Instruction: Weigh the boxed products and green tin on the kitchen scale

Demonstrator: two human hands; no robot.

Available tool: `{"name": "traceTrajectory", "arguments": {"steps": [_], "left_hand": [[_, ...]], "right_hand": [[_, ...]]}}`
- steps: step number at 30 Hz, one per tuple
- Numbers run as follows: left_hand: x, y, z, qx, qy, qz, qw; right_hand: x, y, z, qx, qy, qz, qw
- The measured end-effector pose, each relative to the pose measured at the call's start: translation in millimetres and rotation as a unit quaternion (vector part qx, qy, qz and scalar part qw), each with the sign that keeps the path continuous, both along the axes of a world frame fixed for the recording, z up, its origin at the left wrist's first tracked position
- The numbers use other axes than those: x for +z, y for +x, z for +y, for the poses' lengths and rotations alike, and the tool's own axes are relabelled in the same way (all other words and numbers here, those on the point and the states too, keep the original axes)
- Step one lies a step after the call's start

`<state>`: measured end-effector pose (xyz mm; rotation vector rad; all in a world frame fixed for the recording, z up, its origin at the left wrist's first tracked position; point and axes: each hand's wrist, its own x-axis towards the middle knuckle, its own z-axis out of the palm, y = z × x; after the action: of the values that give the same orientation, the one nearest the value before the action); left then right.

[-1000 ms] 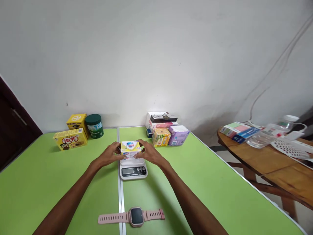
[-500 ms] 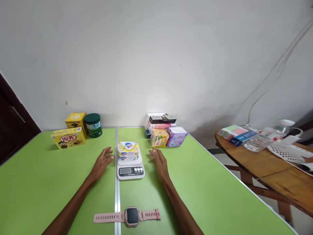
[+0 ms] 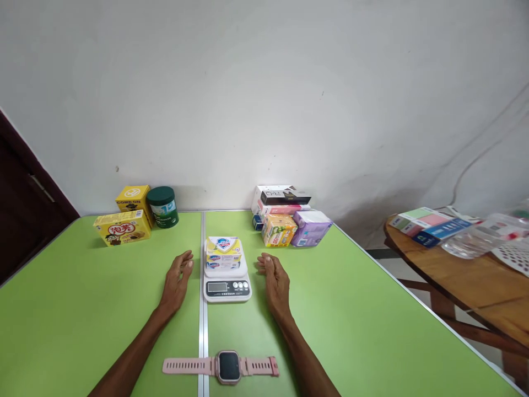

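Observation:
A white kitchen scale (image 3: 228, 298) stands on the green table, its dark display facing me. On its platform sit two stacked soap boxes (image 3: 223, 255), yellow and white. To the left of the scale is my left hand (image 3: 177, 282), fingers stretched forward, holding nothing. My right hand (image 3: 276, 282) is on the other side, fingers extended and likewise without anything in them. Both palms face inward, apart from the scale and boxes. Nearer to me, a pink smartwatch (image 3: 228, 366) lies flat with its strap spread out.
Yellow boxes (image 3: 124, 227) and a green canister (image 3: 162, 207) stand at the back left. A purple pack (image 3: 312, 228), an orange pack (image 3: 279, 230) and stacked boxes (image 3: 285, 197) sit at the back right. A wooden side table (image 3: 458, 281) holds cartons and a plastic bottle (image 3: 467, 242).
My hands have turned a little, palms now facing each other more upright beside the scale. The view has shifted slightly, so everything on the table appears farther right.

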<state>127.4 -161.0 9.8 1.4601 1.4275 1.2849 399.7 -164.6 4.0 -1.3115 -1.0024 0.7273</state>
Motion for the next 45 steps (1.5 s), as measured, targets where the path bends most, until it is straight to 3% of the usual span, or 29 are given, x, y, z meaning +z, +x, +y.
{"name": "traceTrajectory", "arguments": {"steps": [5,11,17,22,27,30,35,39,45], "left_hand": [[6.1,21,-15,0.003,0.048,0.020,0.999],[26.8,57,-29,-0.045,0.014,0.024,0.999],[31.0,69,-28,-0.068,0.015,-0.023,0.997],[32.3,60,-20,-0.045,0.045,-0.034,0.997],[38.4,14,-3,0.025,0.077,-0.016,0.997],[32.8,-28,16,0.078,0.073,0.005,0.994],[5.4,-79,50,0.128,0.043,0.022,0.991],[-11.9,-89,76,0.136,0.049,0.024,0.989],[-21.0,-90,105,0.135,0.052,0.025,0.989]], "right_hand": [[13.5,-15,-16,0.012,0.019,-0.045,0.999],[38.3,-51,-27,0.108,-0.012,-0.088,0.990],[50.6,-70,-26,0.108,0.009,-0.123,0.987],[59.2,-83,-23,0.114,0.015,-0.132,0.985],[69.2,-132,-1,0.142,0.061,-0.145,0.977],[61.4,-176,25,0.167,0.077,-0.145,0.972],[24.1,-231,69,0.186,0.067,-0.157,0.968],[1.0,-245,99,0.177,0.073,-0.168,0.967],[-10.0,-250,126,0.171,0.066,-0.168,0.969]]}}
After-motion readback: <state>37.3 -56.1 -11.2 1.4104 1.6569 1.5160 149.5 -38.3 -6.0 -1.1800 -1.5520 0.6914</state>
